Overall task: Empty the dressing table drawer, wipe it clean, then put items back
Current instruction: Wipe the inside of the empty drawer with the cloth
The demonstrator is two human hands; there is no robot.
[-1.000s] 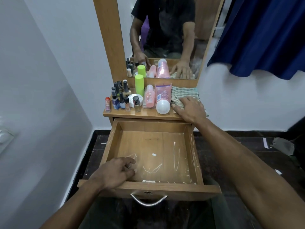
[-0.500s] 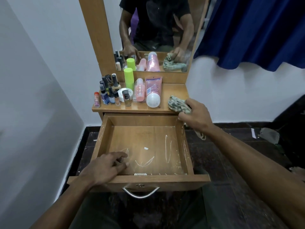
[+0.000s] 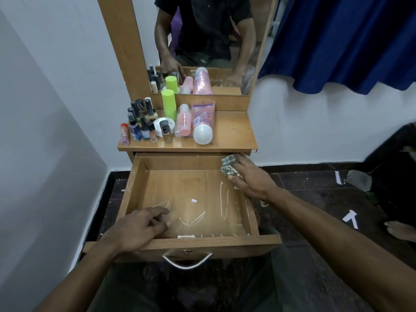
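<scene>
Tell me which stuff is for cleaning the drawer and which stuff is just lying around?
For the job:
drawer, open and emptied
checked cloth, held by the right hand
left hand, resting on the drawer front
bottles and tubes on the tabletop, waiting to go back

Just lying about:
blue curtain
paper scraps on the floor
mirror

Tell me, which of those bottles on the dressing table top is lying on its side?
The big pink tube with the round white cap, rightmost in the group. It lies flat, cap towards the drawer; the green bottle and small dark bottles stand upright.
</scene>
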